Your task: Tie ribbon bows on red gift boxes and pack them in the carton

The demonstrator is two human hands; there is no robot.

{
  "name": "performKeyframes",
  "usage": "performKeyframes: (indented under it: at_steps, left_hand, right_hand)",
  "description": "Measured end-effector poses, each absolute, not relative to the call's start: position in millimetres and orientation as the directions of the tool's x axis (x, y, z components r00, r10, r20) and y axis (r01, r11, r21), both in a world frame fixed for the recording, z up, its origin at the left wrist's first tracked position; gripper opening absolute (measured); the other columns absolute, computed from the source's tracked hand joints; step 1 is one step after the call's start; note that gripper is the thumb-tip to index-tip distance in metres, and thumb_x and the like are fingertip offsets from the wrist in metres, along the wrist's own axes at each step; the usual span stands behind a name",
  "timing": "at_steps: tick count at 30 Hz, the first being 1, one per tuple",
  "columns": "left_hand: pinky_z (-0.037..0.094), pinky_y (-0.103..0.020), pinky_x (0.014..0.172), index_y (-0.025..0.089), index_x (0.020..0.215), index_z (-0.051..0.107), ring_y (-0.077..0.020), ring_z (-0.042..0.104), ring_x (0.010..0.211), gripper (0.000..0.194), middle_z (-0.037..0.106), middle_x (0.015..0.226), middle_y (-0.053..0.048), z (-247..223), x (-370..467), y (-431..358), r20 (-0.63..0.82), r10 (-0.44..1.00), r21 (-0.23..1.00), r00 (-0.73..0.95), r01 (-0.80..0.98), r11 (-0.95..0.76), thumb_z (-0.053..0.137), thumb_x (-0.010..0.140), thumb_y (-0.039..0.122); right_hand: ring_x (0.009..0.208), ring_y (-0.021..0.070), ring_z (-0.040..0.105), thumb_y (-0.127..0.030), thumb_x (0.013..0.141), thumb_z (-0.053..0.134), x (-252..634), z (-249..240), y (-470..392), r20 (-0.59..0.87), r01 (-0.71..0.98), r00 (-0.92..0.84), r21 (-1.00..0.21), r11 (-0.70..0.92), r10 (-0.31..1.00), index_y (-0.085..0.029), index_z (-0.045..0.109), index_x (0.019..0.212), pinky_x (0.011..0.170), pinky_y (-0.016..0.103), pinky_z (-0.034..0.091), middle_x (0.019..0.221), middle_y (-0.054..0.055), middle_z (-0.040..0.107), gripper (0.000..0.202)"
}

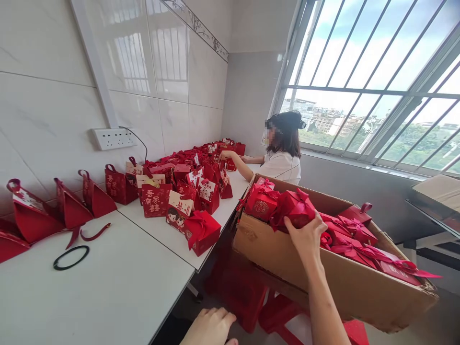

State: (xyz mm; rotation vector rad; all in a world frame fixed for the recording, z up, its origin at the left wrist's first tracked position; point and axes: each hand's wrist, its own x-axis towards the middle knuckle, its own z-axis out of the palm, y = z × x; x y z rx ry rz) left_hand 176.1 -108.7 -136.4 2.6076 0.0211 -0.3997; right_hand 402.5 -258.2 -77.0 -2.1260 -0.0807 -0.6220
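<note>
My right hand (307, 235) reaches over the near side of a cardboard box (280, 258) and grips a red gift box with a ribbon (296, 208) at the box's left end. Other red gift boxes with ribbons (350, 239) lie inside it. Low in the view, my left hand (212, 326) hangs by the table edge with its fingers curled; nothing shows in it. A red gift box with a bow (204, 233) stands at the edge of the white table (108, 287), beside a box with printed figures (178, 211).
Many red boxes (179, 158) line the tiled wall. On the near table lie a black ring (71, 258) and a red ribbon (95, 235). A person in white (282, 160) reaches among the boxes at the far end. Red stools (237, 292) stand below. A barred window is at right.
</note>
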Motion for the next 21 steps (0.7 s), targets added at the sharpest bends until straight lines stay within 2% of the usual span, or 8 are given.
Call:
performKeyframes:
  at_steps: [2, 5, 7, 9, 11, 15, 18, 21]
  left_hand:
    - [0.046, -0.042, 0.089, 0.021, 0.116, 0.061, -0.0294, 0.061, 0.104, 0.041, 0.066, 0.113, -0.010, -135.3, 175.5, -107.1, -0.357, -0.064, 0.443, 0.932, 0.108, -0.890, 0.052, 0.076, 0.022]
    - [0.046, -0.044, 0.089, 0.019, 0.116, 0.061, -0.0306, 0.061, 0.104, 0.041, 0.066, 0.114, -0.011, -131.2, 174.8, -106.1, -0.377, -0.060, 0.448, 0.924, 0.126, -0.885, 0.050, 0.076, 0.022]
    - [0.046, -0.046, 0.089, 0.018, 0.115, 0.062, -0.0315, 0.061, 0.103, 0.041, 0.066, 0.113, -0.013, -129.2, 175.2, -107.2, -0.373, -0.064, 0.459, 0.926, 0.124, -0.880, 0.050, 0.076, 0.021]
    - [0.045, -0.046, 0.090, 0.018, 0.118, 0.060, -0.0316, 0.061, 0.104, 0.043, 0.065, 0.114, -0.013, -128.5, 176.6, -109.2, -0.391, -0.076, 0.446, 0.917, 0.117, -0.887, 0.049, 0.076, 0.022]
    - [0.044, -0.046, 0.092, 0.018, 0.121, 0.058, -0.0315, 0.059, 0.107, 0.045, 0.064, 0.117, -0.012, -129.0, 178.5, -111.1, -0.422, -0.093, 0.438, 0.902, 0.113, -0.892, 0.049, 0.077, 0.023]
    - [0.042, -0.050, 0.094, 0.019, 0.124, 0.055, -0.0328, 0.055, 0.113, 0.048, 0.060, 0.122, -0.013, -132.6, 178.8, -111.6, -0.450, -0.107, 0.469, 0.887, 0.133, -0.873, 0.048, 0.078, 0.027]
    - [0.043, -0.051, 0.093, 0.019, 0.124, 0.055, -0.0341, 0.056, 0.111, 0.047, 0.061, 0.121, -0.013, -136.0, 174.4, -108.4, -0.450, -0.086, 0.461, 0.889, 0.149, -0.875, 0.049, 0.078, 0.027]
    - [0.044, -0.050, 0.092, 0.017, 0.123, 0.056, -0.0347, 0.058, 0.108, 0.046, 0.061, 0.120, -0.014, -135.9, 168.2, -102.6, -0.440, -0.058, 0.453, 0.896, 0.166, -0.876, 0.049, 0.078, 0.027]
  right_hand:
    - [0.126, 0.0445, 0.027, -0.049, 0.060, 0.065, 412.6, -68.2, -279.6, 0.452, 0.282, 0.873, -0.774, -0.567, -0.182, -0.005, 0.024, 0.135, 0.100, 0.061, 0.028, 0.131, 0.026, 0.029, 0.096]
    - [0.122, 0.0344, 0.038, -0.040, 0.058, 0.067, 429.7, -55.9, -315.3, 0.502, 0.420, 0.859, -0.800, -0.428, -0.096, -0.017, 0.024, 0.135, 0.099, 0.051, 0.036, 0.136, 0.018, 0.030, 0.091]
    - [0.118, 0.0311, 0.045, -0.033, 0.056, 0.069, 438.8, -52.3, -330.8, 0.470, 0.469, 0.879, -0.817, -0.335, 0.083, -0.022, 0.028, 0.133, 0.096, 0.049, 0.039, 0.133, 0.015, 0.037, 0.088]
    - [0.115, 0.0303, 0.049, -0.027, 0.056, 0.068, 444.8, -53.3, -334.9, 0.365, 0.443, 0.887, -0.845, -0.299, 0.284, -0.024, 0.033, 0.130, 0.093, 0.049, 0.042, 0.132, 0.013, 0.042, 0.082]
    - [0.115, 0.0293, 0.050, -0.024, 0.057, 0.066, 448.5, -57.6, -329.2, 0.301, 0.424, 0.867, -0.863, -0.273, 0.397, -0.026, 0.034, 0.129, 0.092, 0.046, 0.044, 0.135, 0.012, 0.042, 0.079]
    - [0.117, 0.0265, 0.051, -0.027, 0.062, 0.064, 453.9, -67.2, -309.4, 0.359, 0.494, 0.819, -0.839, -0.229, 0.448, -0.029, 0.033, 0.133, 0.093, 0.038, 0.045, 0.138, 0.010, 0.042, 0.078]
    - [0.118, 0.0285, 0.051, -0.033, 0.065, 0.062, 459.2, -68.5, -305.9, 0.325, 0.510, 0.804, -0.808, -0.295, 0.498, -0.028, 0.033, 0.136, 0.097, 0.042, 0.043, 0.138, 0.009, 0.045, 0.077]
    - [0.126, 0.0320, 0.043, -0.042, 0.062, 0.067, 462.2, -68.6, -320.8, 0.265, 0.469, 0.840, -0.793, -0.388, 0.474, -0.030, 0.028, 0.141, 0.101, 0.047, 0.038, 0.141, 0.010, 0.043, 0.089]
